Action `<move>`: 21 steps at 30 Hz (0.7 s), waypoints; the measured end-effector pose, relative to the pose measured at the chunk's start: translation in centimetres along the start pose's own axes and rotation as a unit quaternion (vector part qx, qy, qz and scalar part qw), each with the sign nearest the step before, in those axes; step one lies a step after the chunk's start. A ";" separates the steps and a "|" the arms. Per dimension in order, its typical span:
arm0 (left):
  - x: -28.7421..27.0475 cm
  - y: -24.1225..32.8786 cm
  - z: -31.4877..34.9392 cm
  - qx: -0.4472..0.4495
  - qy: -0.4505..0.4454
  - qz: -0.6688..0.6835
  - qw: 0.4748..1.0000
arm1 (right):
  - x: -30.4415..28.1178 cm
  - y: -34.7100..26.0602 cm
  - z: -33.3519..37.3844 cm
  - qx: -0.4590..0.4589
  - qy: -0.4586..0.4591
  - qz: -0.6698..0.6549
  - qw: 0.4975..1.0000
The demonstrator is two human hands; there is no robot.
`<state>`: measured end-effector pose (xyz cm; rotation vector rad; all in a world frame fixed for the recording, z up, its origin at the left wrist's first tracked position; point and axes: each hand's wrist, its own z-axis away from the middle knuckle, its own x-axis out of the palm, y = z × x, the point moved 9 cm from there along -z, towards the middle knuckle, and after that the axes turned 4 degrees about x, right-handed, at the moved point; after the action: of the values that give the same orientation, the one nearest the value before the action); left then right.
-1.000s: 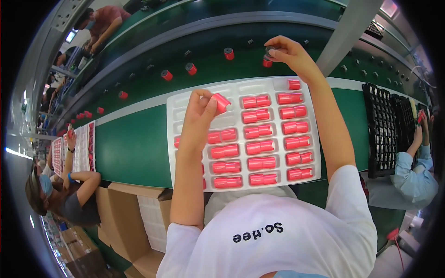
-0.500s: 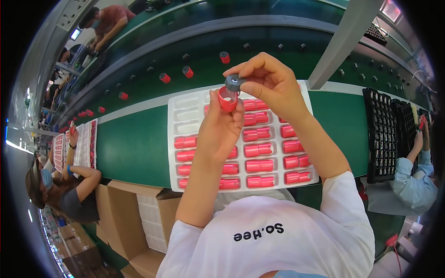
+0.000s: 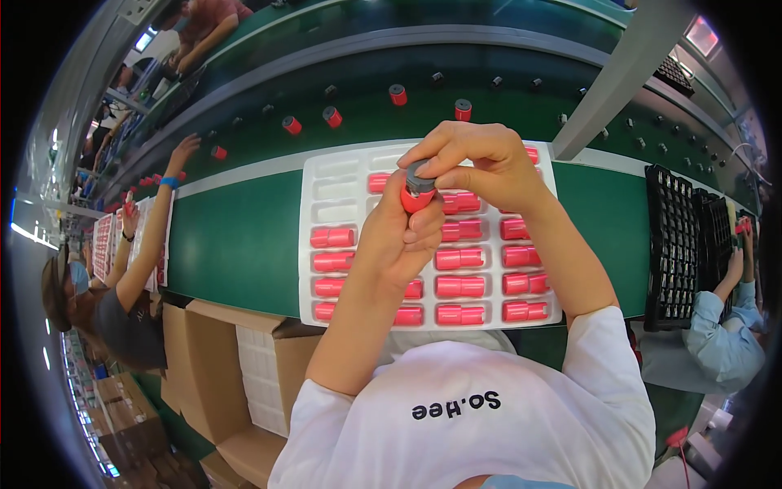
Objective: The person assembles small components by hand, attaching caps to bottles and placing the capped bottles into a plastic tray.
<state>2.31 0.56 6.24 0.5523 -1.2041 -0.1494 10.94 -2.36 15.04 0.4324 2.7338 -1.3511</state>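
My left hand [image 3: 401, 244] is wrapped round a red cylindrical shell [image 3: 414, 199], held upright above the white moulded tray [image 3: 335, 189]. My right hand [image 3: 485, 167] pinches a dark grey round part [image 3: 421, 175] from above. That grey part sits at the shell's open top, with a slim band showing between the two; how deep it goes in is hidden. Under my hands, several red cylinders [image 3: 459, 258] lie sideways in the tray's compartments. Some compartments at the tray's far left hold nothing.
Beyond the tray, a green conveyor [image 3: 366, 122] carries red cylinders with dark tops [image 3: 397, 95] and small dark parts [image 3: 497, 81]. A grey post [image 3: 607, 90] rises at right, near black trays [image 3: 672, 244]. An open cardboard box [image 3: 195, 367] stands lower left. Co-workers sit on both sides.
The grey part has come down from above the shell onto its open top. Both hands have drawn slightly nearer to me. The left co-worker's arm now reaches out over the conveyor.
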 end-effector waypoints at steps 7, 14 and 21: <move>-0.7 -0.7 0.5 -0.023 0.051 0.036 0.998 | 0.9 -0.8 -0.1 -0.069 -0.008 0.084 0.994; -1.7 -1.1 0.3 -0.038 0.101 0.075 0.991 | 1.4 0.8 -0.1 -0.025 -0.044 0.070 0.996; -4.1 7.0 -2.0 0.216 0.194 -0.575 0.765 | -4.9 5.8 0.1 0.121 0.119 0.170 0.971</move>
<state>1.41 8.86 5.72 1.6137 -0.3278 -0.7705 17.19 -0.18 11.32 1.0893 2.5039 -1.6235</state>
